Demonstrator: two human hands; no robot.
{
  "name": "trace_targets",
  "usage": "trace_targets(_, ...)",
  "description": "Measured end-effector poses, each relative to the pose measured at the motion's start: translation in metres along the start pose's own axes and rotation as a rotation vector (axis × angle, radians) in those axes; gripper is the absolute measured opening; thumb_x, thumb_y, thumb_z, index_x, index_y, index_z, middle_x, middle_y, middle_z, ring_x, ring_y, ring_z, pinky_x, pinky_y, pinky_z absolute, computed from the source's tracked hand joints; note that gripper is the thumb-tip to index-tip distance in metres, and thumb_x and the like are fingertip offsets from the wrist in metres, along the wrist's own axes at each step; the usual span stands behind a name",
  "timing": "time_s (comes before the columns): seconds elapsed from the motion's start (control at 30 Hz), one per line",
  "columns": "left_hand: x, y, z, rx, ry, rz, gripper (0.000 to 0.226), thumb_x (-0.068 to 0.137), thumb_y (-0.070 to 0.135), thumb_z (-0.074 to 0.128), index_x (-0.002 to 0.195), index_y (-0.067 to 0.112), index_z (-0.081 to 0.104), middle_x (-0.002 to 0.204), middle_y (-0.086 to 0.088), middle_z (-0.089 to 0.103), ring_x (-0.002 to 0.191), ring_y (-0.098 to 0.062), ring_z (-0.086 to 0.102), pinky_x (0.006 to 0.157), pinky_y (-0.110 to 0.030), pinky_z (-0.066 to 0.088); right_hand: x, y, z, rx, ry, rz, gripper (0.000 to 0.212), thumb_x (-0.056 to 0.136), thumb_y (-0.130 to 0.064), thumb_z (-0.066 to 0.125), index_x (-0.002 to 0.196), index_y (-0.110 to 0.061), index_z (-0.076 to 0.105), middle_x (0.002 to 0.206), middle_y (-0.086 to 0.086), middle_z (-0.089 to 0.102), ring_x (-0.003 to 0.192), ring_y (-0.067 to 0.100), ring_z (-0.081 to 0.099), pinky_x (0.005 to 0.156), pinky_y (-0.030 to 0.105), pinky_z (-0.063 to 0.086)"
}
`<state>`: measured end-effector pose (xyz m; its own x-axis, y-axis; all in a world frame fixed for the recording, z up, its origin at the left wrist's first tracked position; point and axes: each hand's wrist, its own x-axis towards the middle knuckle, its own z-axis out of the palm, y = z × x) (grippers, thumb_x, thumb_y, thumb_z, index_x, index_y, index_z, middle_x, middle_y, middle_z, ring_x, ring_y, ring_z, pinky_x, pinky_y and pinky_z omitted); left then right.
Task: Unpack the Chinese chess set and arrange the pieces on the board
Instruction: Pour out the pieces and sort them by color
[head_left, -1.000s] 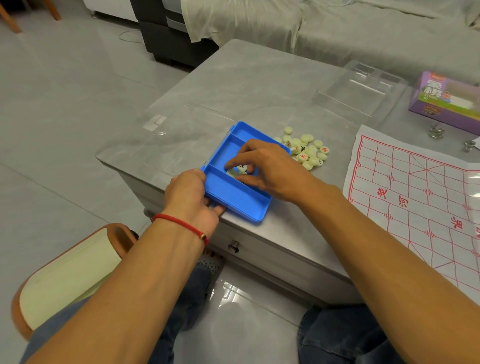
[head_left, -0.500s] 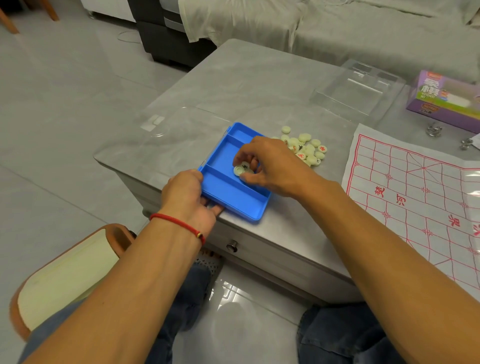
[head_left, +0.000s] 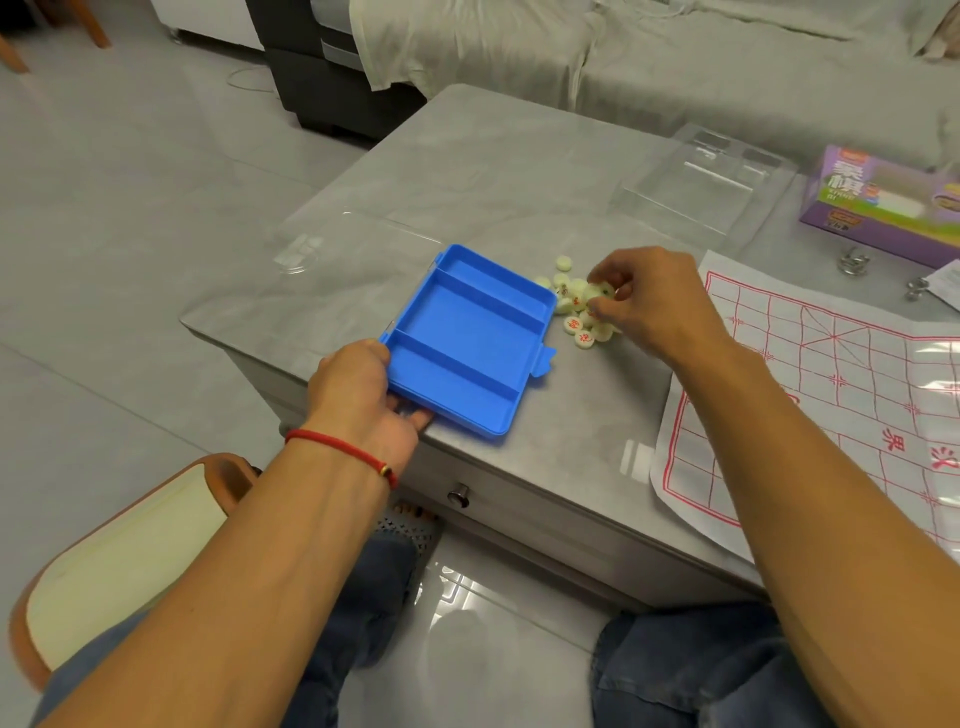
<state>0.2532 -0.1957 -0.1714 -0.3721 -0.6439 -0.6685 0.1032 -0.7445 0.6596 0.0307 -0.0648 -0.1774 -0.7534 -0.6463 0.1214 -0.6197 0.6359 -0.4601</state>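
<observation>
The paper board lies flat on the right part of the grey table, its near edge hanging over the table's front; it is printed with a red grid and red Chinese characters, one near my right forearm reading 界, the rest too blurred for me to read. Behind it stands a purple box with large Chinese lettering on its front that I cannot make out. My left hand grips the near left corner of the blue tray, fingers curled under its edge and thumb on the rim. The tray sits at the table's front left corner, its three long compartments running from near right to far left, its clasp tab pointing right. Just beside its far right corner lies the pile of pieces, pale round discs, a few showing red characters face up. My right hand is over that pile, fingertips pinching one pale piece. A clear lid rests farther back.
</observation>
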Motion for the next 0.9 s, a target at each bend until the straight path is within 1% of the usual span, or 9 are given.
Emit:
trace_targets(0.13,-0.003,0.000,0.001,-0.005,-0.011,0.009,0.018,0.095,0.001,0.041,0.099,0.012,0.055,0.099,-0.012,0.065,0.090,-0.028,0.067,0.061,-0.046,0.056,0.000,-0.003,0.006,-0.016,-0.020,-0.026,0.035,0.085,-0.024,0.077,0.119,-0.018,0.070,0.102,0.000,0.066,0.088,0.014,0.061,0.076,0.023,0.043)
trace_targets(0.27,-0.005,-0.001,0.001,-0.006,-0.024,0.035,0.019,0.095,0.000,0.040,0.094,0.014,0.053,0.096,-0.011,0.063,0.090,-0.028,0.066,0.067,-0.048,0.057,-0.002,-0.006,0.003,-0.006,0.017,-0.047,0.030,0.088,-0.020,0.073,0.118,-0.019,0.070,0.099,-0.002,0.063,0.082,0.010,0.056,0.064,0.012,0.036)
trace_targets(0.43,-0.005,0.000,-0.004,-0.005,-0.043,0.066,0.020,0.096,0.000,0.040,0.093,0.014,0.054,0.101,-0.010,0.061,0.094,-0.029,0.064,0.070,-0.050,0.057,-0.013,-0.007,-0.001,-0.003,0.061,-0.036,0.025,0.092,-0.014,0.064,0.115,-0.020,0.072,0.106,0.000,0.068,0.086,0.010,0.060,0.077,0.021,0.045)
trace_targets(0.53,-0.004,0.002,-0.010,-0.027,-0.067,0.084,0.027,0.098,0.000,0.039,0.112,0.019,0.053,0.107,-0.009,0.060,0.098,-0.030,0.064,0.070,-0.050,0.057,-0.030,-0.015,-0.002,0.056,0.094,-0.038,0.022,0.091,-0.017,0.060,0.109,-0.021,0.074,0.099,-0.005,0.070,0.082,0.007,0.062,0.078,0.024,0.050)
trace_targets(0.63,-0.005,0.005,-0.016,-0.072,-0.103,0.101,0.042,0.100,0.001,0.040,0.131,0.029,0.047,0.114,-0.009,0.060,0.102,-0.031,0.067,0.073,-0.052,0.058,-0.048,-0.032,0.003,0.158,0.083,0.023,0.022,0.093,-0.029,0.058,0.102,-0.017,0.074,0.088,-0.006,0.070,0.075,0.008,0.065,0.071,0.025,0.051)
trace_targets(0.7,-0.007,0.004,-0.020,-0.074,-0.143,0.124,0.046,0.099,-0.001,0.041,0.131,0.031,0.048,0.119,-0.011,0.062,0.102,-0.032,0.069,0.074,-0.052,0.059,-0.061,-0.045,0.005,0.264,-0.014,0.120,0.036,0.096,-0.039,0.050,0.098,-0.010,0.071,0.083,0.004,0.072,0.069,0.022,0.070,0.070,0.038,0.058)
trace_targets(0.77,-0.011,0.002,-0.021,-0.062,-0.183,0.136,0.047,0.099,-0.002,0.042,0.132,0.032,0.048,0.120,-0.012,0.063,0.101,-0.032,0.070,0.077,-0.053,0.058,-0.073,-0.057,0.002,0.499,-0.140,0.220,0.042,0.101,-0.040,0.040,0.106,-0.008,0.067,0.089,0.010,0.072,0.065,0.025,0.072,0.071,0.046,0.061)
trace_targets(0.83,-0.016,-0.002,-0.018,-0.042,-0.222,0.143,0.047,0.099,-0.002,0.042,0.131,0.031,0.049,0.118,-0.014,0.065,0.101,-0.032,0.070,0.083,-0.054,0.057,-0.083,-0.065,-0.007,0.786,-0.184,0.285,0.035,0.103,-0.033,0.037,0.114,-0.015,0.065,0.098,0.013,0.072,0.067,0.025,0.073,0.068,0.043,0.062)
trace_targets(0.9,-0.020,-0.006,-0.014,-0.022,-0.254,0.151,0.045,0.099,-0.003,0.041,0.129,0.029,0.051,0.115,-0.015,0.067,0.099,-0.030,0.072,0.085,-0.055,0.056,-0.089,-0.067,-0.014,0.954,-0.156,0.329,0.032,0.103,-0.026,0.038,0.116,-0.014,0.065,0.100,0.014,0.072,0.070,0.025,0.073,0.066,0.038,0.062)
